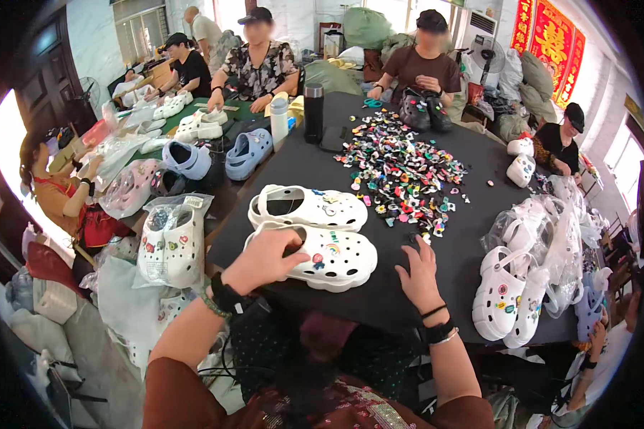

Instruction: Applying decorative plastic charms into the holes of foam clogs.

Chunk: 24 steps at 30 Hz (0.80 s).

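Note:
Two white clogs lie side by side on the black tabletop, toes to the right. The near clog (336, 259) carries several colourful charms, a rainbow among them; the far clog (322, 209) has a few at its toe. My left hand (270, 256) grips the near clog at its foot opening, fingers reaching inside and thumb along the upper. To the right of that clog, my right hand (421, 273) hovers low over the table with fingers apart. Its fingertips are close to the near end of a pile of small colourful shoe charms (408, 168).
White clogs with charms (499, 297) lie at the table's right edge beside plastic-wrapped pairs. Wrapped white clogs (170, 239) and blue clogs (249, 154) are on the left. A black bottle (313, 113) stands at the far left. Across the table a person handles black clogs (423, 111).

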Motion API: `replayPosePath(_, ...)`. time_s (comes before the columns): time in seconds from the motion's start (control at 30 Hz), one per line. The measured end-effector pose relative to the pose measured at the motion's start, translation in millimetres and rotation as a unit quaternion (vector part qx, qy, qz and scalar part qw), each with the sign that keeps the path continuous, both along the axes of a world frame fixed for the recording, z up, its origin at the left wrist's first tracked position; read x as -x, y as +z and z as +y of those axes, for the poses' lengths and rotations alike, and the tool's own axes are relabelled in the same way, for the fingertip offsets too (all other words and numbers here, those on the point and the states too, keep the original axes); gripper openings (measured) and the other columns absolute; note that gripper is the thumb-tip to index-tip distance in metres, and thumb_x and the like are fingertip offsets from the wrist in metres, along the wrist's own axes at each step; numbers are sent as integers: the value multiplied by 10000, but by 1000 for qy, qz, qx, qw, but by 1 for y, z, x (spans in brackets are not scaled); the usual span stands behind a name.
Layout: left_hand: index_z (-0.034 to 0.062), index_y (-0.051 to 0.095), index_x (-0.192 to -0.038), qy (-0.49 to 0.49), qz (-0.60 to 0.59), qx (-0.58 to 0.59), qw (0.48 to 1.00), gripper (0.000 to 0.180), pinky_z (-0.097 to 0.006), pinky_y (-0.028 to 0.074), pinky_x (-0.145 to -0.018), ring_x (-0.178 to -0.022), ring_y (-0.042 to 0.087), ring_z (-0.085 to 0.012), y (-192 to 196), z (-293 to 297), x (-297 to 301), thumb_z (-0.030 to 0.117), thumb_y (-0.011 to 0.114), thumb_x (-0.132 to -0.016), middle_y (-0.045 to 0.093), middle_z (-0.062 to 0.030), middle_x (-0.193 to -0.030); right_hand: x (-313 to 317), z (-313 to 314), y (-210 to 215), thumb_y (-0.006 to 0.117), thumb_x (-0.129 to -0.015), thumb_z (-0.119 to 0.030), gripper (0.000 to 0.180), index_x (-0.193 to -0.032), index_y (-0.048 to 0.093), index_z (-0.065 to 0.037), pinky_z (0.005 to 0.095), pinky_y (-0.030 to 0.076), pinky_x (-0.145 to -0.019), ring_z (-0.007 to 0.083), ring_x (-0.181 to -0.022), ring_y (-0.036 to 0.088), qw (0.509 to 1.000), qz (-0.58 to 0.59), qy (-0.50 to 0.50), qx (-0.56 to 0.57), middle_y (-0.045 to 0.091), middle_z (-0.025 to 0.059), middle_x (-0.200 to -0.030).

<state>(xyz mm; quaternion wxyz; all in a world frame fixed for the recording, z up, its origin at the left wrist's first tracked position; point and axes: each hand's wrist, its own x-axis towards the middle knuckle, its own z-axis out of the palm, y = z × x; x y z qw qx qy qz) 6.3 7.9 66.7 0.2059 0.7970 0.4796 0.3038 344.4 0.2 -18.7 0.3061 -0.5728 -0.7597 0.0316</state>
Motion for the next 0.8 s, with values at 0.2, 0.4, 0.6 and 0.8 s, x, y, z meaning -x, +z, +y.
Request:
replayPosePath(0.2, 101, 624, -1217, 5, 237, -105, 966, 572, -456, 402, -1011, -1167, 492, -393, 2, 27, 52, 290, 795, -704, 523, -171, -1370, 1, -23, -15, 677, -853, -130, 326, -1152, 575, -50, 524, 342, -1046, 405, -1300, 390, 998, -9, -62, -9, 438, 192, -1383)
replayPosePath(0.4, 53, 593, -1218, -24, 256, -61, 964, 575, -431, 475, -947, -1109, 529, -377, -9, 57, 55, 238, 777, -705, 582, -144, -1185, 2, -23, -21, 640, -878, -131, 293, -1148, 574, -39, 508, 332, -1056, 380, -1288, 409, 998, -19, -62, -3, 497, 170, -1325)
replayPosePath(0.6, 44, 623, -1014, 17, 387, -6, 922, 380, -443, 529, -792, -1006, 595, -360, 4, 69, 34, 234, 786, -729, 604, -160, -1058, -1, -20, -28, 637, -882, -131, 293, -1150, 579, -29, 498, 329, -1059, 373, -1288, 416, 999, -20, -49, -10, 513, 168, -1321)
replayPosePath(0.8, 41, 622, -929, -15, 337, -20, 941, 293, -456, 504, -785, -924, 625, -370, -2, 66, 40, 167, 768, -709, 622, -160, -940, 3, -24, -17, 638, -875, -119, 285, -1139, 588, -24, 493, 315, -1077, 373, -1300, 407, 998, -9, -60, 22, 512, 174, -1328)
